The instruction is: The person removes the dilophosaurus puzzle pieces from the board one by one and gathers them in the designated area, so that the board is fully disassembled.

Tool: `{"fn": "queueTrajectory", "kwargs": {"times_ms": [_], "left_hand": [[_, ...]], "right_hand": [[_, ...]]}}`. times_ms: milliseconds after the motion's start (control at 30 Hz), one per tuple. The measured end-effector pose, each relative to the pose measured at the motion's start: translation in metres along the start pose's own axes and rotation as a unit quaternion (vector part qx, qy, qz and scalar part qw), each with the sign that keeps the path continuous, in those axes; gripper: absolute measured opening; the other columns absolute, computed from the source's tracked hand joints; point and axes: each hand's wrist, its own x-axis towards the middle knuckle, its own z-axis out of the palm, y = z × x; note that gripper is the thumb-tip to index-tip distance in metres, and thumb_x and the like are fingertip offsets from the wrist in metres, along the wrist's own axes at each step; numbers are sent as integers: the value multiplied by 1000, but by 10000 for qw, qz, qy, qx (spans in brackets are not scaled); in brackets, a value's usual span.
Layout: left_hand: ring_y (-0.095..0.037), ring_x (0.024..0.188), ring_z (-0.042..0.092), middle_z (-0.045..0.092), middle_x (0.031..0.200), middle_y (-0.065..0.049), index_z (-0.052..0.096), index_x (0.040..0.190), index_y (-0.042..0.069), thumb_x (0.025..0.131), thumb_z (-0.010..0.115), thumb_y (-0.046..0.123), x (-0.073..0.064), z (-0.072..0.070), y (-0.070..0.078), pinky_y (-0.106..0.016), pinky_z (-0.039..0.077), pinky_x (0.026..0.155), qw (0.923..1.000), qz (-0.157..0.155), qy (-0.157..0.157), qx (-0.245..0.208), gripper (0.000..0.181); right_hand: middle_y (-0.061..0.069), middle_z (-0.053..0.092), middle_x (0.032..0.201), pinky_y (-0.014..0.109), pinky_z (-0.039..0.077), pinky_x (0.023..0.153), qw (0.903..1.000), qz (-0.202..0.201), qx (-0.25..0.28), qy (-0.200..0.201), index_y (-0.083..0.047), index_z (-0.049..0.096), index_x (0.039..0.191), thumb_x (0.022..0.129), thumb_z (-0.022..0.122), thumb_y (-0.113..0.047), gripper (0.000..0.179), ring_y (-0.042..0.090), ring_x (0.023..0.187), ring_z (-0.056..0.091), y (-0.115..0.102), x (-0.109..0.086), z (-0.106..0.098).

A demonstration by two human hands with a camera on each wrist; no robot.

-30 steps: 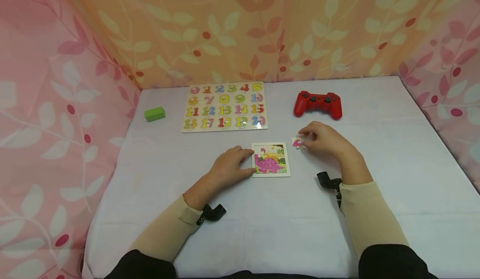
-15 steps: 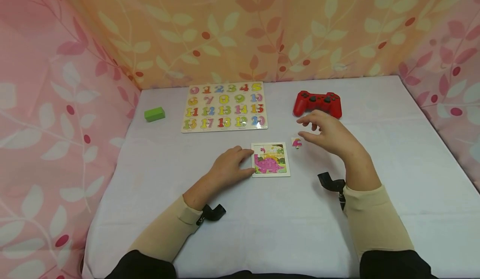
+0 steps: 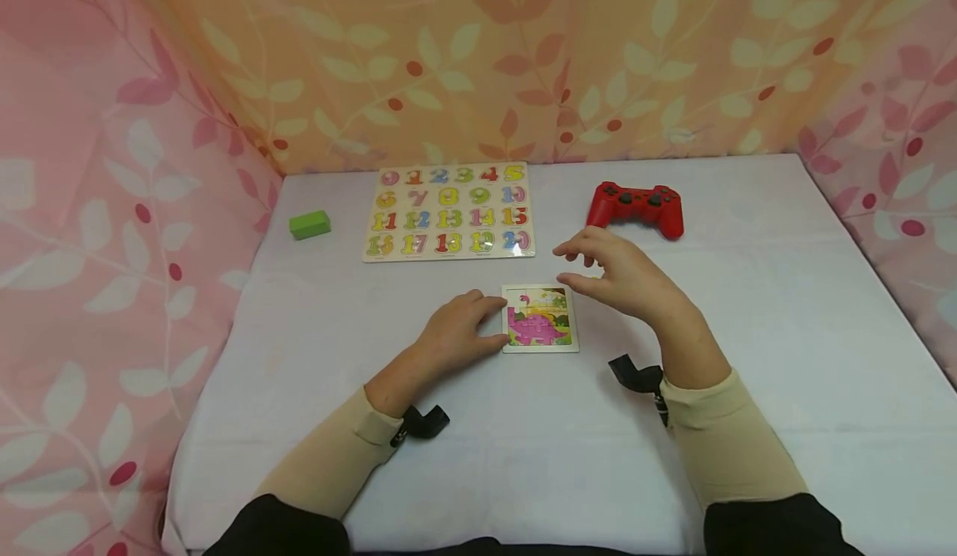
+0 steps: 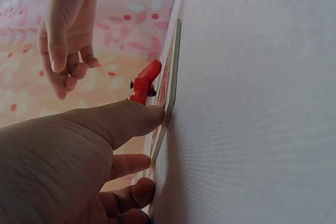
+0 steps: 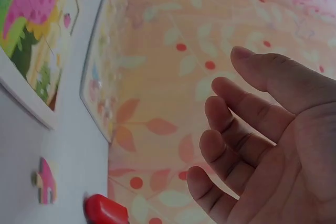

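Note:
A small jigsaw puzzle [image 3: 540,318] in a white frame, picturing a pink dinosaur, lies flat on the table. At its left edge, the thumb and fingertips of my left hand [image 3: 459,330] touch the frame, spread apart and not wrapped round it. My right hand [image 3: 624,278] hovers above the table near the frame's far right corner, holding nothing, its fingers loosely bent. On the table beside the puzzle, the right wrist view shows a loose pink jigsaw piece [image 5: 47,182]; in the head view my right hand hides it.
Behind the puzzle lies a number board [image 3: 450,211] with colourful numerals. A red game controller [image 3: 635,209] sits beyond my right hand, and a green block [image 3: 310,224] at the far left. Floral curtains [image 3: 478,57] border the white table [image 3: 493,456].
My right hand has let go of the loose jigsaw piece, lifted away from it, then moved left toward the puzzle. The left hand stays at the frame.

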Motion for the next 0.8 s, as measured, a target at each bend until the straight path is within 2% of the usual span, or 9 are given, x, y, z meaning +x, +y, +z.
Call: {"fn": "queueTrajectory", "kwargs": {"times_ms": [133,300,567,800], "left_hand": [[-15,86,51,57,99,5,62,142,17,92,75,44,0,0,0,-32,44,72,10000,-8,2,44,59],[-14,87,52,60,104,4,62,142,17,91,76,43,0,0,1,-32,44,73,10000,4,16,87,60],[-14,90,53,62,108,2,62,142,16,91,76,43,-1,-2,2,-32,45,76,10000,30,14,58,59],[-14,89,53,62,109,2,62,142,16,91,76,43,0,-2,2,-32,45,75,10000,27,-2,94,59]], "right_hand": [[6,64,117,41,49,80,9996,-26,21,-276,-9,71,125,93,78,-22,35,26,101,56,0,7,11],[10,64,112,41,48,82,9973,261,61,-689,-7,71,126,93,77,-24,37,24,97,56,3,14,24],[6,65,109,39,48,83,9907,640,46,-1198,-4,73,123,92,76,-20,34,22,94,57,13,23,45],[7,65,110,40,48,87,9881,667,-127,-1381,-1,73,121,92,77,-15,32,22,96,57,24,26,53]]}}
